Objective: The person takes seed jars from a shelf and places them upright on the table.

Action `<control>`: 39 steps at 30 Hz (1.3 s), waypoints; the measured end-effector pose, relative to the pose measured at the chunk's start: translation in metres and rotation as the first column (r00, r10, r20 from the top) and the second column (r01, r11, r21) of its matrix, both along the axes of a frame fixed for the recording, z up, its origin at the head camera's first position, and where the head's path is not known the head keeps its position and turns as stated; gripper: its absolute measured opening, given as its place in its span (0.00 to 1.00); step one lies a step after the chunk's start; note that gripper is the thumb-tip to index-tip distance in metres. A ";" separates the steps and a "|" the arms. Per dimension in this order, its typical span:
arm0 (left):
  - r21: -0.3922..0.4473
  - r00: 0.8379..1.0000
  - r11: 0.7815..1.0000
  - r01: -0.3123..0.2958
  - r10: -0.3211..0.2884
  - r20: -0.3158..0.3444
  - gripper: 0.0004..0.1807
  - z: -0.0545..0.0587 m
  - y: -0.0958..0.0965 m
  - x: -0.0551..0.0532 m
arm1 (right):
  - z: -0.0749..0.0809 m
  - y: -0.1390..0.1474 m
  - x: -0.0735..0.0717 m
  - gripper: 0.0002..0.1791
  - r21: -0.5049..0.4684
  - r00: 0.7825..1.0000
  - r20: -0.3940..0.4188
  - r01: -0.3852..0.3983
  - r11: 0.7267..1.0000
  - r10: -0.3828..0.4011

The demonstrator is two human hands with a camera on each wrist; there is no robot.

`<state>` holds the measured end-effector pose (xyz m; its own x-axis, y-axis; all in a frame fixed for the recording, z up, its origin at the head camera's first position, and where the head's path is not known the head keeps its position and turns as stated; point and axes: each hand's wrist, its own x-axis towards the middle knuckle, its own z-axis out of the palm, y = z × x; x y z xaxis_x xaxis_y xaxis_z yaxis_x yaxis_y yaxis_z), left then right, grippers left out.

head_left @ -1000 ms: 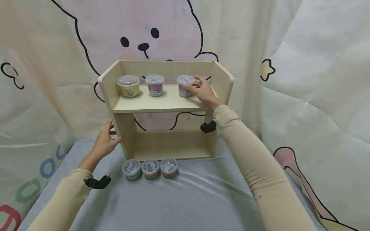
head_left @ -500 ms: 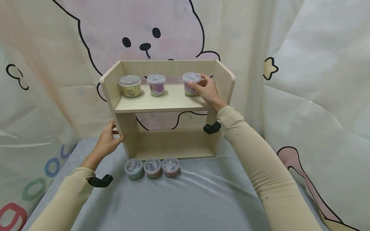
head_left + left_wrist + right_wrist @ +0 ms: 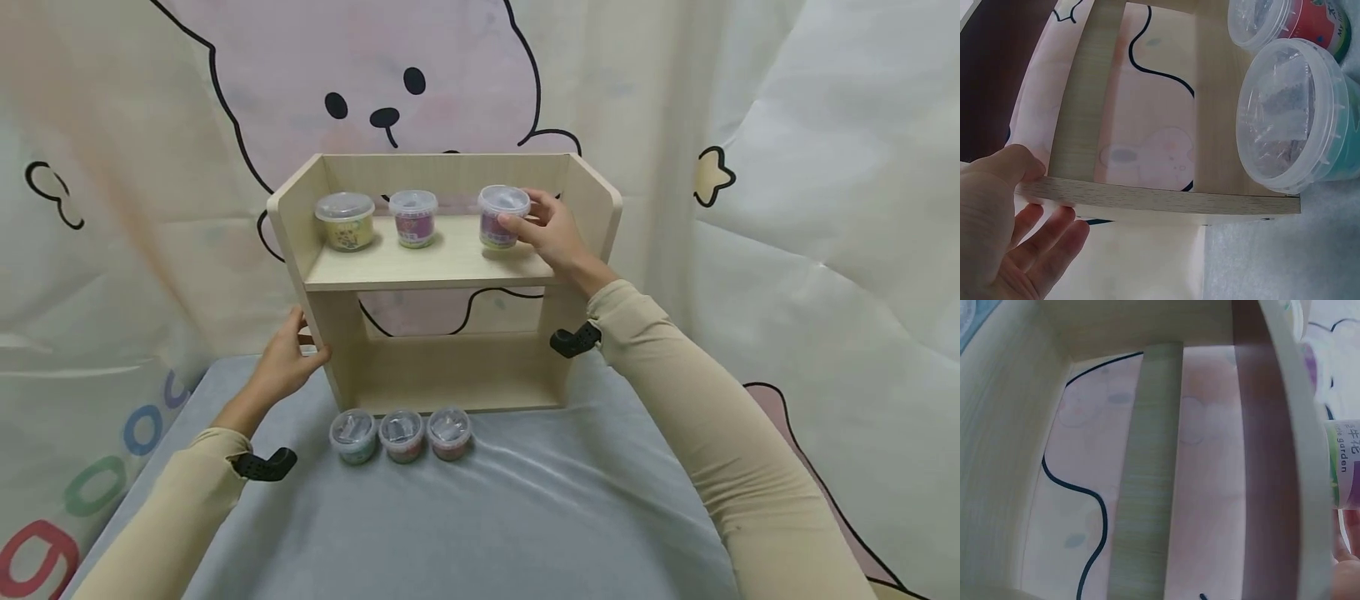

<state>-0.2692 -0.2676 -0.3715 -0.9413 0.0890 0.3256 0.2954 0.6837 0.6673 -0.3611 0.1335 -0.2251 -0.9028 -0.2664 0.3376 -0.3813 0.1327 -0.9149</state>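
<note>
A small two-tier wooden shelf (image 3: pixel 431 283) stands on the table. My left hand (image 3: pixel 287 365) grips its left side panel; the left wrist view has the thumb on one face and the fingers on the other. On the upper tier my right hand (image 3: pixel 561 240) pinches a purple-labelled plastic tub (image 3: pixel 495 227) with a clear lid, thumb in front. Only part of that tub (image 3: pixel 1346 464) shows in the right wrist view. To its left stand another purple-labelled tub (image 3: pixel 415 227) and a wider yellow tub (image 3: pixel 349 229).
A green-blue tub (image 3: pixel 353 446) and two reddish tubs (image 3: pixel 402 447) (image 3: pixel 450 446) sit in a row on the grey-blue tablecloth (image 3: pixel 480 525), right before the shelf's lower front edge. A printed curtain (image 3: pixel 645 100) hangs close behind the shelf.
My right hand has moved the purple-labelled tub slightly right, away from the middle tub. My left hand stays on the side panel. The head view has shifted a little.
</note>
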 end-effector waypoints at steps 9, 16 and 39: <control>-0.007 1.000 1.000 0.009 -0.009 -0.010 0.40 0.001 0.006 -0.007 | 0.009 0.012 0.023 0.32 0.031 0.996 -0.025 -0.081 0.996 0.082; -0.013 1.000 1.000 0.005 -0.005 -0.017 0.40 0.001 0.004 -0.006 | 0.007 0.013 0.038 0.32 0.084 0.990 -0.048 -0.127 0.988 0.131; -0.036 1.000 0.999 -0.011 0.011 0.018 0.44 0.002 0.001 0.000 | -0.041 0.024 0.082 0.34 0.140 0.964 0.043 -0.267 0.953 0.264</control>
